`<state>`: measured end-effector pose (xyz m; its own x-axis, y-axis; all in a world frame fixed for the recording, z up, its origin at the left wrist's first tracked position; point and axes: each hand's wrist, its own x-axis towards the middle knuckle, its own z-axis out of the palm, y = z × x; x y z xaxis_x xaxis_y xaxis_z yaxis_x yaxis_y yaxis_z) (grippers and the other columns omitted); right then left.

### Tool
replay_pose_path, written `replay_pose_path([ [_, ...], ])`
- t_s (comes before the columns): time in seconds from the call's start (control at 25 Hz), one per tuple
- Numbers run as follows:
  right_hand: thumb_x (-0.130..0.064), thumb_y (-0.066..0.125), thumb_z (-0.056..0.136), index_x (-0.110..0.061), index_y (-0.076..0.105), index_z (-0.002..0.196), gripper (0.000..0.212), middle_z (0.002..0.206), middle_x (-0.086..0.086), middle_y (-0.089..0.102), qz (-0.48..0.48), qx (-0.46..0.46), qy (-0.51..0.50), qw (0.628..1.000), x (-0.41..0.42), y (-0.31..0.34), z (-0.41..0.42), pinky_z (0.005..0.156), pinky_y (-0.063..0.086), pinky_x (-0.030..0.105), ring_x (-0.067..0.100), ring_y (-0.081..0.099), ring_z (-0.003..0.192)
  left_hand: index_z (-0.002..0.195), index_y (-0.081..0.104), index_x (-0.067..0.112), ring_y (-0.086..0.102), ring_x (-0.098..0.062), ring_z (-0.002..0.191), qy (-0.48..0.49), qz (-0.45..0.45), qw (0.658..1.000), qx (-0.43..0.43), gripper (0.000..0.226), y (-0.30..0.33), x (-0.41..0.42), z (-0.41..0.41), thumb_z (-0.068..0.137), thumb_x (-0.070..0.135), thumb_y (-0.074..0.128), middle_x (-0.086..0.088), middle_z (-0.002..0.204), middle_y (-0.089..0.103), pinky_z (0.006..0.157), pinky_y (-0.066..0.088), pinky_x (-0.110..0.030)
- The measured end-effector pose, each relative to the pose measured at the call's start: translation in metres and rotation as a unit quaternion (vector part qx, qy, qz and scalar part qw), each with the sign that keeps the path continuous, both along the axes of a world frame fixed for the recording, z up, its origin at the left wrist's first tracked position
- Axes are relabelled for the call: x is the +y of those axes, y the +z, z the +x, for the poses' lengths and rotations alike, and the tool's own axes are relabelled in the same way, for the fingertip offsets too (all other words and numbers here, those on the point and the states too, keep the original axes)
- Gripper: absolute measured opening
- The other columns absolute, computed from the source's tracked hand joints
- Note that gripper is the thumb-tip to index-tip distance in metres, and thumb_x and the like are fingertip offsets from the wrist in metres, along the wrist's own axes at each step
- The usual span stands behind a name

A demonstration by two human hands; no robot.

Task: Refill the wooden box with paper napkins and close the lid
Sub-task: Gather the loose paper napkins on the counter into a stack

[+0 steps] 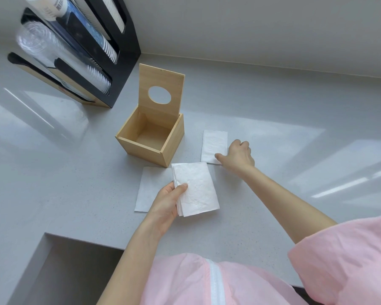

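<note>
Left hand pinches napkin stack, thumb on top, just in front of wooden box. Single napkin flat on table beside stack. Right hand, fingers curled, pinches another napkin right of box. Box stands empty (lid upright, oval hole). Cup dispenser behind-left of box.

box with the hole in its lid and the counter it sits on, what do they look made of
Box: looks like pale, matte wood, with faint grain lines on its lid; solid or veneer is unclear. Counter: grey, finely speckled, glossy with window reflections, probably stone or composite.
</note>
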<state>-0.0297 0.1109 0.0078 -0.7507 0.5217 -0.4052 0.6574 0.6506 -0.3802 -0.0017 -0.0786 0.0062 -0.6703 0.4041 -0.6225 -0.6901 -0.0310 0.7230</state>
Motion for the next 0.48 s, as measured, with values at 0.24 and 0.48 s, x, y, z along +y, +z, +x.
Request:
replay_pose_path([
  [0.24, -0.019, 0.051, 0.089, -0.002, 0.041, 0.123, 0.040, 0.131, 0.015, 0.041, -0.014, 0.021, -0.030, 0.999, -0.008, -0.009, -0.002, 0.090, 0.039, 0.038, 0.031, 0.040, 0.122, 0.094, 0.064, 0.015, 0.070, -0.010, 0.074, -0.002, -0.010, 1.000, 0.003, 0.019, 0.001, -0.003, -0.001, 0.094, 0.013, 0.045, 0.004, 0.084, 0.073, 0.070, 0.055, -0.030],
  [0.48, -0.011, 0.049, 0.085, -0.006, 0.047, 0.108, 0.024, 0.117, 0.013, 0.052, -0.054, 0.062, -0.041, 0.996, -0.007, -0.017, 0.005, 0.083, 0.038, 0.036, 0.030, 0.046, 0.111, 0.096, 0.063, 0.016, 0.067, -0.013, 0.081, -0.006, -0.016, 1.000, 0.009, 0.019, 0.004, -0.006, -0.001, 0.095, 0.014, 0.044, 0.000, 0.094, 0.069, 0.077, 0.052, -0.034],
])
